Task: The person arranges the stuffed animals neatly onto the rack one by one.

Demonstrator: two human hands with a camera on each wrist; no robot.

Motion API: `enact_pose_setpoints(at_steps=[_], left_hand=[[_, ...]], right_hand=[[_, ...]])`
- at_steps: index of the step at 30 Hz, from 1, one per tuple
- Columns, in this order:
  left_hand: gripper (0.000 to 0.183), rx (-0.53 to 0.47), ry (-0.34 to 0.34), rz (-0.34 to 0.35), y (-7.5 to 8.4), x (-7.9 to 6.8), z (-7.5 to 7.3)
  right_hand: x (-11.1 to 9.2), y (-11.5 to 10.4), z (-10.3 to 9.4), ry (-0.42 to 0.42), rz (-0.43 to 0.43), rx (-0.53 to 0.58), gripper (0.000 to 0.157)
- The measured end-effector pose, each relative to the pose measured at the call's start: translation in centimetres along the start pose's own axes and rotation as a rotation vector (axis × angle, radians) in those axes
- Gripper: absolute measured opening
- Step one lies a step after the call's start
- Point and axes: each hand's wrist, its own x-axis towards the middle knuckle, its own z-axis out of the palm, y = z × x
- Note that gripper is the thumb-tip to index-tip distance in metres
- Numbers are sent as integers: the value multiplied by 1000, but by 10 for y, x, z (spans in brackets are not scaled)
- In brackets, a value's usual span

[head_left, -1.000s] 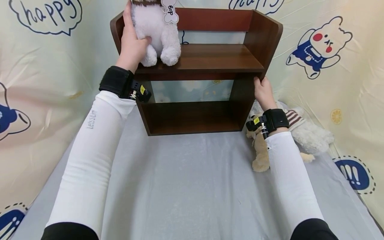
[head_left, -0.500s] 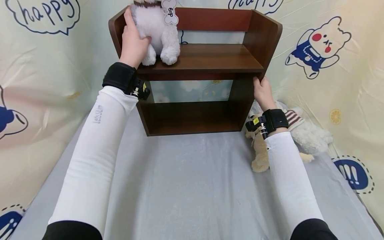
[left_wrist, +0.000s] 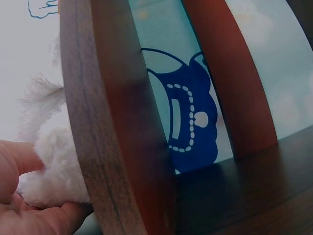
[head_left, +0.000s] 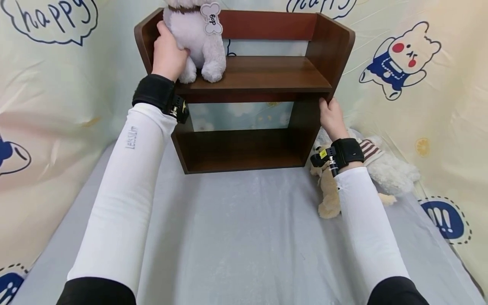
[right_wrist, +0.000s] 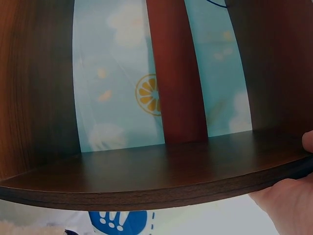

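Observation:
A white plush dog [head_left: 190, 38], with a brown collar and a bone-shaped tag [head_left: 212, 18], sits at the left of the upper board of a dark brown two-tier wooden shelf [head_left: 263, 73]. Its head is cut off by the top of the head view. My left hand [head_left: 167, 53] grips the dog's side, beside the shelf's left panel. White fur [left_wrist: 56, 161] shows between thumb and fingers in the left wrist view. With my right hand [head_left: 332, 118] I hold the edge of the right side panel, just below the middle board. The right wrist view shows fingertips on both faces of that panel [right_wrist: 146, 171].
Beside my right forearm, a beige plush toy [head_left: 328, 197] and a white plush with a striped band [head_left: 394, 171] lie on the grey cloth [head_left: 244, 237]. Printed curtains [head_left: 404, 110] hang around the sides and back.
My left fingers have come lower along the dog's side, and the left forearm has shifted slightly right. The dog's tag sits a little lower. My right hand keeps its hold on the shelf.

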Motion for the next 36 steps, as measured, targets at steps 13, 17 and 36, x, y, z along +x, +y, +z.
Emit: enact_pose_setpoints(at_steps=[13,17,36], left_hand=[[64,35,10,-30,2,2,1],[63,26,5,-37,3,3,3],[64,18,11,-40,3,2,4]], right_hand=[[2,1,2,-1,-26,10,50],[3,2,2,3,-29,22,49],[5,5,0,-4,-7,11,49]])
